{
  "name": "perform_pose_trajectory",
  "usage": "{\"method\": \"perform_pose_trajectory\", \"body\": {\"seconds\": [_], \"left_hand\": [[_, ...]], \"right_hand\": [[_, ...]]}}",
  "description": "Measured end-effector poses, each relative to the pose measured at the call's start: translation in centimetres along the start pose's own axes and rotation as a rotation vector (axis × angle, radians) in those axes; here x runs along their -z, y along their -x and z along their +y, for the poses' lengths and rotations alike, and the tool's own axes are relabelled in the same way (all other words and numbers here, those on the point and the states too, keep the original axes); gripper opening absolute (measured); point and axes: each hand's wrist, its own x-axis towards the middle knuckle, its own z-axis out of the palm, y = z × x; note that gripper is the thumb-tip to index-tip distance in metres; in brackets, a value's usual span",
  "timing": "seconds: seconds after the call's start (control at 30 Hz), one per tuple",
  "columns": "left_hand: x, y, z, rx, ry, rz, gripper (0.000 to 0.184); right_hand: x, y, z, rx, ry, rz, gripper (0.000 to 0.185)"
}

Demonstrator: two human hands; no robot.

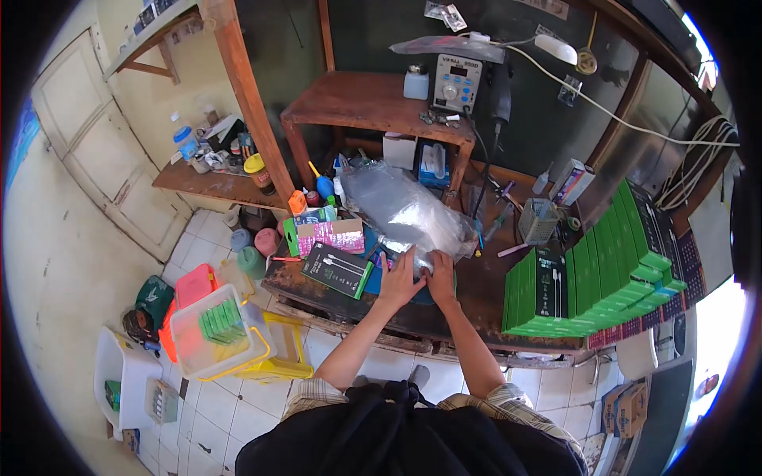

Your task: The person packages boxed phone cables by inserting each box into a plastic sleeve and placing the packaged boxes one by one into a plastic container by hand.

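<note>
A pile of clear plastic bags (401,202) lies across the workbench, shiny and crinkled. At its near edge, my left hand (399,279) pinches the plastic between thumb and fingers. Close beside it, my right hand (440,279) is closed on the same edge, fingertips almost touching the left ones. Part of a blue mat (422,297) shows under the hands. Left of them lies a black and green cable box (337,270), with a pink-patterned cardboard piece (332,236) behind it.
Stacked green boxes (603,270) fill the bench's right side. A small wire basket (539,220) and a pink pen (513,250) lie nearer the middle. Behind stands a wooden shelf (357,101) bearing a hot-air station (457,83). A clear plastic tub (202,349) stands at floor level, left.
</note>
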Motion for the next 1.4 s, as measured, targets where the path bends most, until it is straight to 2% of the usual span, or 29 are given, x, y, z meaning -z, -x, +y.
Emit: {"method": "perform_pose_trajectory", "body": {"seconds": [0.07,0.1,0.13,0.23,0.37,0.4,0.47,0.5,0.63,0.67,0.7,0.8,0.9,0.97,1.07,1.13,1.17,1.23,1.27,1.33,1.4], "left_hand": [[-0.7,-0.2,-0.4,-0.039,-0.15,-0.051,0.064],[-1.6,-0.2,-0.7,-0.057,-0.194,-0.008,0.058],[-2.0,-0.3,-0.7,-0.049,-0.2,0.007,0.058],[-2.3,-0.6,-0.6,-0.053,-0.183,0.079,0.059],[-1.2,-1.1,0.5,0.074,-0.107,0.067,0.054],[-1.2,-1.2,0.6,0.086,-0.102,0.062,0.054],[-1.0,-1.6,0.9,0.024,-0.095,0.271,0.052],[-0.2,-1.8,1.5,0.01,-0.055,0.309,0.049],[2.0,-2.7,3.5,-0.056,0.077,0.338,0.039],[2.1,-3.0,3.8,-0.005,0.209,0.354,0.032],[2.2,-3.2,4.1,0.045,0.341,0.368,0.024],[2.8,-3.4,4.6,0.088,0.4,0.449,0.014],[3.8,-3.0,4.5,0.168,0.485,0.496,0.012],[4.5,-2.7,4.1,0.162,0.423,0.517,0.01],[5.7,-1.8,3.7,0.126,0.335,0.541,0.011],[7.6,-1.1,4.1,0.045,0.382,0.525,0.019],[8.4,-0.6,4.0,0.041,0.38,0.531,0.019],[10.2,0.1,3.9,-0.201,0.375,0.577,0.027],[11.3,0.6,3.8,-0.21,0.377,0.588,0.027],[13.4,2.3,3.0,-0.408,0.103,0.547,0.032],[15.4,3.5,2.4,-0.45,0.063,0.549,0.031]], "right_hand": [[0.2,-0.5,0.4,-0.006,0.023,-0.032,0.027],[0.5,-0.9,0.5,-0.021,0.06,-0.061,0.023],[0.8,-1.2,0.7,-0.004,0.054,-0.062,0.023],[0.8,-2.0,1.2,0.074,0.09,-0.041,0.006],[1.4,-3.0,1.0,0.061,0.171,-0.129,0.014],[2.0,-3.3,0.7,0.12,0.182,-0.088,0.015],[3.4,-4.1,-0.3,0.182,0.194,-0.054,0.015],[4.2,-4.6,-1.0,0.205,0.161,-0.032,0.016],[6.9,-6.2,-2.9,0.272,0.08,0.036,0.02],[7.3,-6.4,-2.9,0.275,0.08,0.041,0.02],[7.6,-6.6,-2.9,0.274,0.059,0.032,0.021],[8.9,-6.9,-3.4,0.256,0.017,-0.009,0.021],[10.0,-6.6,-4.4,0.19,-0.093,-0.111,0.019],[10.1,-6.0,-4.7,0.126,-0.178,-0.171,0.018],[10.4,-5.6,-5.5,0.131,-0.246,-0.109,0.012],[11.3,-5.7,-7.4,0.034,-0.376,-0.103,0.01],[11.3,-5.9,-8.0,0.143,-0.372,-0.021,0.01],[11.8,-5.9,-10.0,0.132,-0.354,-0.035,0.009],[12.1,-6.0,-11.1,0.115,-0.334,-0.053,0.009],[12.3,-5.8,-13.4,0.132,-0.306,-0.041,0.008],[12.3,-5.5,-15.5,0.15,-0.283,-0.034,0.008]]}}
